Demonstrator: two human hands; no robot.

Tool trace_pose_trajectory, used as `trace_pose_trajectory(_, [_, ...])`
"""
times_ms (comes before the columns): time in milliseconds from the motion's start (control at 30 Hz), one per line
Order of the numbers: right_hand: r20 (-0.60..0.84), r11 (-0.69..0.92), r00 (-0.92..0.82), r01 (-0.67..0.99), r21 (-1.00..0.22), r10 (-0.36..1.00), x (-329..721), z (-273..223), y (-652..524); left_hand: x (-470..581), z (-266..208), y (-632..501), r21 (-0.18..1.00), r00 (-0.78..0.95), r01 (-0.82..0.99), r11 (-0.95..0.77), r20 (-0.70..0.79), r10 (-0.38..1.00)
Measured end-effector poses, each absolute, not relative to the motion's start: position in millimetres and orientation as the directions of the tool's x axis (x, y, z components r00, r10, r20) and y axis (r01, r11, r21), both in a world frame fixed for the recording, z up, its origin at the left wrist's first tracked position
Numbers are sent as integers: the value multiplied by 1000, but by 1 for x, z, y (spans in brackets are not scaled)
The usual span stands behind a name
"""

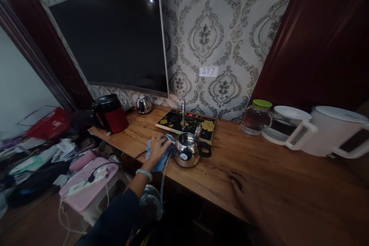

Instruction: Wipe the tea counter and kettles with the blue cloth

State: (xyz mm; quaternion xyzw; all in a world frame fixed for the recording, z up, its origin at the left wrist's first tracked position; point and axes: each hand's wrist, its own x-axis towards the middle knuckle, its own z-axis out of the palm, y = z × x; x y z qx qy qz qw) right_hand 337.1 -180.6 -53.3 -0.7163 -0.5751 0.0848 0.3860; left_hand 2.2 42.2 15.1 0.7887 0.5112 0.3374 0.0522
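Observation:
My left hand (158,149), with a pale bangle at its wrist, is closed on a blue cloth (160,163). Its fingertips are at the spout of a shiny steel kettle (187,157). The kettle stands upright on the wooden table, its hinged lid (198,131) raised and its black handle (205,149) pointing right. Behind it lies a black electric tea stove (198,125) with gold flowers and an upright metal tap (183,113). Dark and smeared, my right hand (242,194) is over the table to the right of the kettle; its fingers cannot be made out clearly.
A red and black appliance (117,115) and a small steel pot (143,104) stand at the left. Along the right are a green-lidded glass jug (255,121) and two white-handled pitchers (288,123). Below left, a pink stool (89,188) holds a power strip. A clear hose (163,184) hangs over the table's edge.

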Motion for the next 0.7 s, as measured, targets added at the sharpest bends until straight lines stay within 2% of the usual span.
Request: trace_pose_trajectory(700, [330, -59, 334, 777, -627, 883, 338, -56, -181, 5, 24, 51, 441, 305, 744, -502, 444, 842])
